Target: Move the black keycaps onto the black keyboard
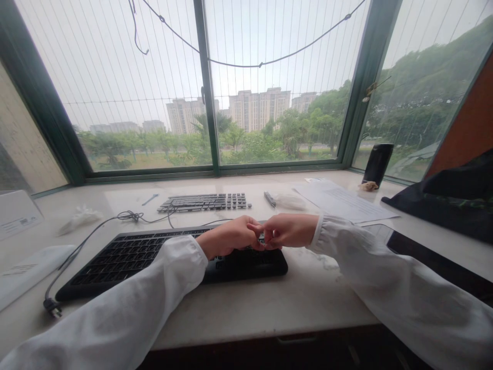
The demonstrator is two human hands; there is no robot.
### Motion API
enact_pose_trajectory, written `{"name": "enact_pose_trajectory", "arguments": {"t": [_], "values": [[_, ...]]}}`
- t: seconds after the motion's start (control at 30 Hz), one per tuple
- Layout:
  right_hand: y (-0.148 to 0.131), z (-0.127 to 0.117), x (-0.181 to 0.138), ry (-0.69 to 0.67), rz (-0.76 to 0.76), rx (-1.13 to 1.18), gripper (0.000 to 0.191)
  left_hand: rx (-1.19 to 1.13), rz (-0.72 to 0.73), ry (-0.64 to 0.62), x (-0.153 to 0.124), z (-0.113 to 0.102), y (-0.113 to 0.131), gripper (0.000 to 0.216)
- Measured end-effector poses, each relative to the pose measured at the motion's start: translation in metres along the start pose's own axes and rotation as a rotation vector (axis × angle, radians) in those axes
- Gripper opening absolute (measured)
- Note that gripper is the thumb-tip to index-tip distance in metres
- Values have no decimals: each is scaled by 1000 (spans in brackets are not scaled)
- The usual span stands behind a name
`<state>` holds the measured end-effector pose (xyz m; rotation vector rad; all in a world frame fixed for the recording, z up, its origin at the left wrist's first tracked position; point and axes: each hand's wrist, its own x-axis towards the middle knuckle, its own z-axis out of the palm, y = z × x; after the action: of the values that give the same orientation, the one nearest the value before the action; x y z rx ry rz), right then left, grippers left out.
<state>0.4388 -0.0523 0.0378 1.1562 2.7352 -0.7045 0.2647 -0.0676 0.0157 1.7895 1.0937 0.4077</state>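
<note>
Left hand [234,236] and right hand [293,230] meet fingertip-to-fingertip over right end of black keyboard [127,257] — can't tell if anything's gripped — board looks largely stripped, keycaps [200,202] lying off in rows behind.

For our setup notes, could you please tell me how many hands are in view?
2: the left hand and the right hand, together near the right end of the black keyboard.

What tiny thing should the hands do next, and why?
Perhaps ease the left hand and right hand slightly apart: their fingers meet over the right end of the black keyboard, hiding part of it, and I can't tell whether they pinch anything. A small gap would likely show that.
</note>
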Motion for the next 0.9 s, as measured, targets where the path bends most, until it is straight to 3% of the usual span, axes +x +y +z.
{"name": "enact_pose_trajectory", "arguments": {"t": [0.13, 0.37, 0.63, 0.77, 0.9], "values": [[1, 2, 0, 6, -42, 83, 18, 58, -6, 41, 4, 0, -8, 24], [13, 1, -1, -18, 0, 254, 23, -118, 65, 0, 3, -4, -8, 50], [-2, -2, -9, 194, -41, 100, 17, -169, 156, 301, 8, -21, -15, 48], [-3, 0, -8, 190, -56, -2, 14, -138, 185, 381, 12, -23, -19, 46], [1, 0, -6, 276, -50, -8, 20, -119, 210, 432, 15, -28, -23, 44]]}}
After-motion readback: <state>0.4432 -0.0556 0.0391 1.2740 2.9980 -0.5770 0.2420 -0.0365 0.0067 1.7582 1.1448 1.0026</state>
